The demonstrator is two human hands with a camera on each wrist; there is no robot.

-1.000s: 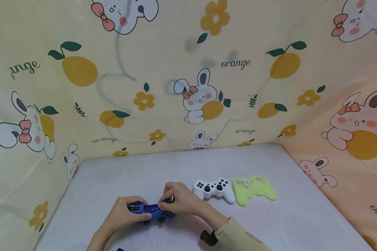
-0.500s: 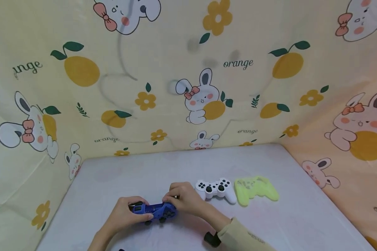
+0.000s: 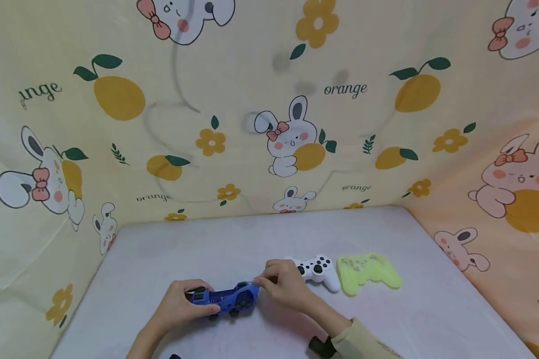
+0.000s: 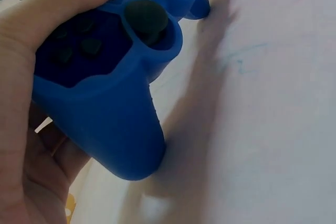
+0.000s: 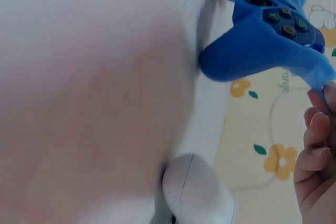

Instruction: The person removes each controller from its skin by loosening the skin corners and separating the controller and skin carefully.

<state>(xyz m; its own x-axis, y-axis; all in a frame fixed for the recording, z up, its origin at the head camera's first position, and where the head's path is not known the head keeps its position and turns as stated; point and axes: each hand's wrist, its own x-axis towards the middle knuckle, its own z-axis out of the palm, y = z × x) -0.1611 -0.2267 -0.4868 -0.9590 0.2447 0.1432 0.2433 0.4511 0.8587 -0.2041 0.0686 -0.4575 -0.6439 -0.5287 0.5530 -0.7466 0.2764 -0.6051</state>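
Since the earlier frame the right hand [image 3: 287, 286] has drawn rightward, stretching the corner of the blue cover [image 5: 249, 51] that its thumb and fingers pinch. The left hand [image 3: 179, 306] grips the other end, with the controller [image 5: 287, 22] inside, over the tabletop [image 3: 206, 249]. The cover looks mostly on, that corner unsettled; fitting or removal, I can't tell. Beyond lie a white controller [image 3: 321, 269] and a green cover [image 3: 366, 273]. The right wrist view reveals the stretched lip clearly; only the head view shows the green cover.
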